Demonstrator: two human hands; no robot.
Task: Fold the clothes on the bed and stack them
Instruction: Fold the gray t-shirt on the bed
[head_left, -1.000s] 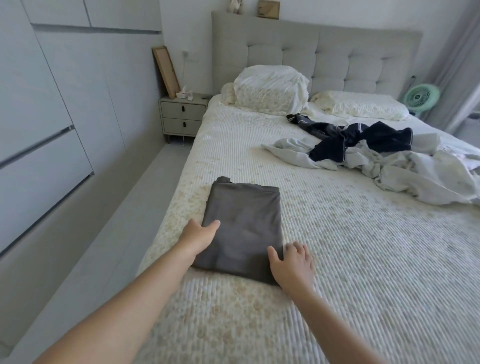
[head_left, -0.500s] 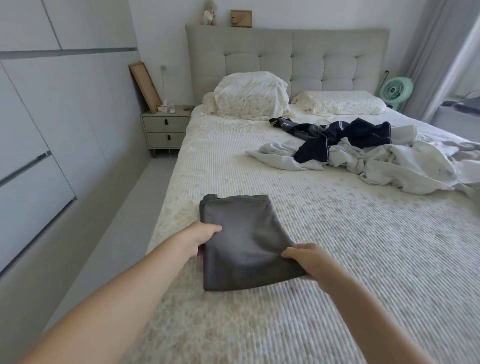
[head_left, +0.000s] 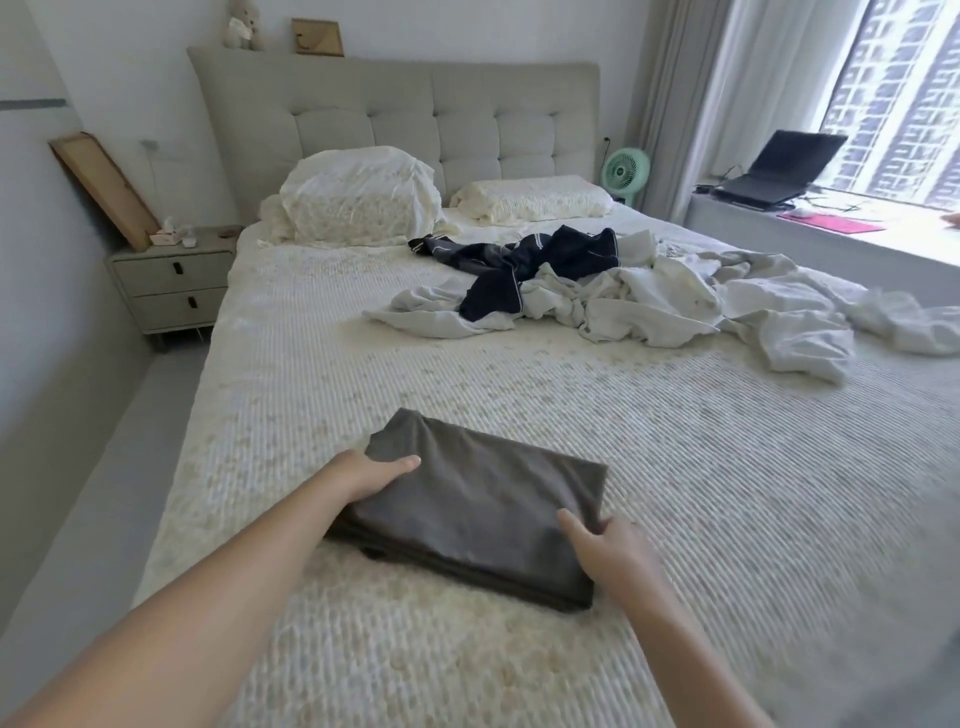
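Your cream quilted bedspread (head_left: 675, 467) fills the view, and everything you have left to fold lies at about one o'clock from your hands — the rumpled heap of pale grey-white garments (head_left: 675, 306) with the dark navy piped garment (head_left: 519, 265) tangled on top of it, well apart from where you are working. Close in at twelve o'clock sits the folded dark grey cloth rectangle (head_left: 483, 504), flat on the bedspread, its long axis running from ten o'clock to four o'clock.

Your left hand (head_left: 371, 475) holds the cloth's ten o'clock end, thumb laid across the top and the fingers hidden at the edge, apparently tucked under. Your right hand (head_left: 605, 553) takes the four o'clock end, thumb pressed on top; whether its fingers curl beneath the fold cannot be told.

The pile lies beyond and to the right of the folded piece — so your right hand is the nearer one for reaching the next garment, while the grey rectangle probably serves as the base of the stack.
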